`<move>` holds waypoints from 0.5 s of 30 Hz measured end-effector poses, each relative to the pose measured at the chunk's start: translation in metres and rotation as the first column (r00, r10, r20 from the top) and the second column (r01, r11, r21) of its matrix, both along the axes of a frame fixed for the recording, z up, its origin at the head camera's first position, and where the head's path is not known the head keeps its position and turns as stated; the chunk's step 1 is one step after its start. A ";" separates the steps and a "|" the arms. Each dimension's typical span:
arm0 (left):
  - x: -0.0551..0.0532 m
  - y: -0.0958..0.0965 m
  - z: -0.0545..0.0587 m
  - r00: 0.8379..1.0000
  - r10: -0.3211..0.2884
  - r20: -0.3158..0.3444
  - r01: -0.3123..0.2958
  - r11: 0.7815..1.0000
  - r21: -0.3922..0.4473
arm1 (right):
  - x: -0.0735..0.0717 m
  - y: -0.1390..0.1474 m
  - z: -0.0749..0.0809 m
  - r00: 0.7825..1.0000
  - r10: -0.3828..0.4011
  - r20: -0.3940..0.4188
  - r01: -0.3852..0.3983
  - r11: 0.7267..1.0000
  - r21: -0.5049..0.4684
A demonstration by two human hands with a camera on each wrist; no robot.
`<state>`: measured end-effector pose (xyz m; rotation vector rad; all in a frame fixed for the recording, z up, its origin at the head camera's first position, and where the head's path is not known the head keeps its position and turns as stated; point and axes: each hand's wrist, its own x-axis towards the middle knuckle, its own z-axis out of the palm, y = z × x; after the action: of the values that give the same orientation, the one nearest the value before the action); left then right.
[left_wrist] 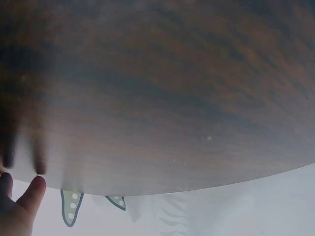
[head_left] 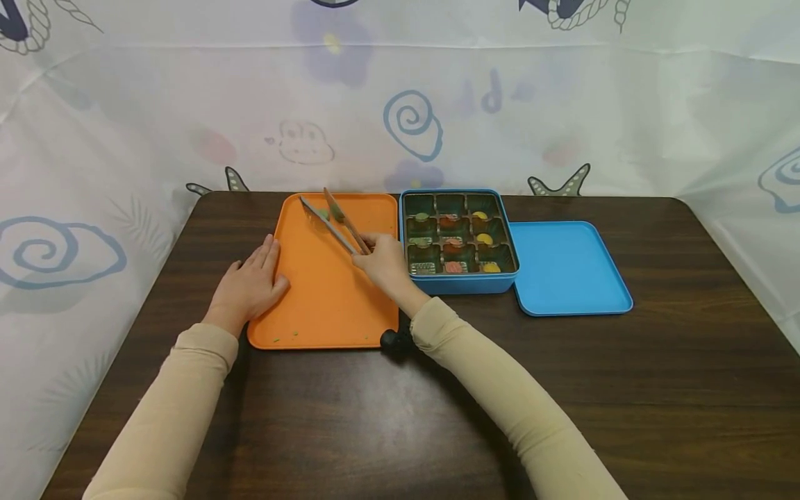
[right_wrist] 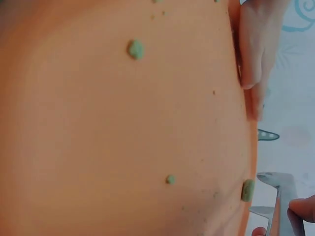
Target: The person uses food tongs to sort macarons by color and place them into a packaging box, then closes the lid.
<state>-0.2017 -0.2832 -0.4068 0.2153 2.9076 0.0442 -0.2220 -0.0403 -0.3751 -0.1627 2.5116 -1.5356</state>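
Observation:
My right hand (head_left: 384, 264) holds metal tongs (head_left: 354, 234) over the far part of an orange tray (head_left: 331, 298). The tongs' arms are spread, their tips close to a small green piece (right_wrist: 248, 190) near the tray's far edge; nothing is visibly pinched between them. My left hand (head_left: 246, 285) rests on the tray's left edge, fingers straight and pointing away from me. In the left wrist view only some fingers (left_wrist: 32, 196) show, at the lower left. Other green bits (right_wrist: 135, 49) and crumbs lie on the tray.
Right of the tray stands a blue box (head_left: 462, 283) with a dark divided insert holding green, red and yellow pieces. A blue lid-like tray (head_left: 569, 271) lies beside it. The dark wooden table (head_left: 300, 417) meets a patterned white cloth (head_left: 487, 139) behind.

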 end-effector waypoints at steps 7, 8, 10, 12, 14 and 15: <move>0.000 0.000 0.001 1.000 0.000 0.002 0.000 1.000 0.001 | -0.003 -0.001 -0.003 1.000 0.009 -0.016 -0.008 0.998 0.069; 0.000 -0.001 0.001 1.000 0.000 0.002 0.000 1.000 0.000 | -0.003 -0.001 -0.003 1.000 0.014 -0.019 -0.012 0.997 0.078; 0.000 -0.001 0.001 1.000 0.001 0.002 -0.001 1.000 0.000 | -0.003 -0.001 -0.003 1.000 0.021 -0.022 -0.019 0.996 0.092; 0.000 -0.001 0.001 1.000 0.003 0.002 -0.003 1.000 0.004 | -0.003 -0.001 -0.003 0.999 0.027 -0.023 -0.024 0.994 0.106; 0.000 -0.001 0.001 1.000 0.003 0.004 -0.003 1.000 0.005 | -0.003 -0.001 -0.002 0.999 0.033 -0.025 -0.030 0.993 0.114; 0.000 -0.001 0.001 1.000 0.003 0.004 -0.003 1.000 0.007 | -0.003 -0.001 -0.002 0.999 0.036 -0.028 -0.033 0.993 0.117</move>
<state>-0.2014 -0.2841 -0.4060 0.2120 2.9038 0.0553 -0.2252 -0.0409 -0.3774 -0.2120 2.5991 -1.3791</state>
